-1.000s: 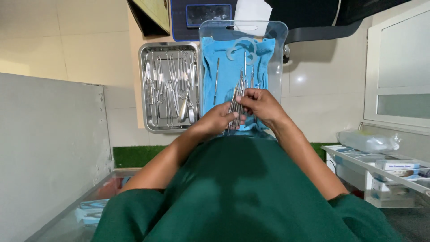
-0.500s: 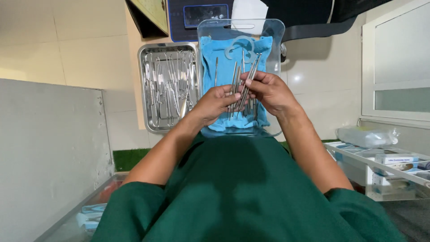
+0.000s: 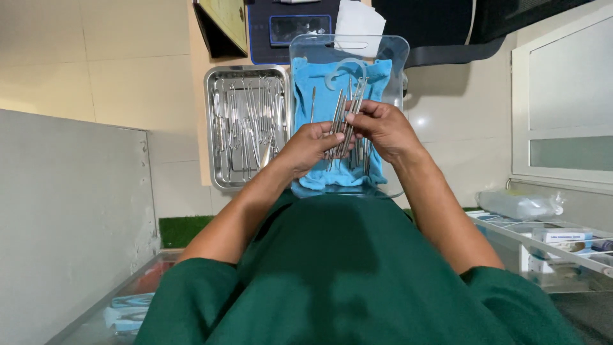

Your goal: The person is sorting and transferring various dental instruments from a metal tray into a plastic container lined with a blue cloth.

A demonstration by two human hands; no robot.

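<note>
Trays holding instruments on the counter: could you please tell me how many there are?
2. A steel tray full of loose metal instruments lies on the left; a clear plastic tray lined with blue cloth lies beside it on the right, under both hands. Others may be hidden.

Packages, a screen and a paper showing around the trays

A dark device with a glowing rectangular screen [image 3: 301,28] is lying beyond the trays, a white paper sheet [image 3: 359,20] beside it; white labelled boxes [image 3: 563,236], possibly medicine cartons, are sitting at right near a clear plastic bag [image 3: 518,206].
</note>
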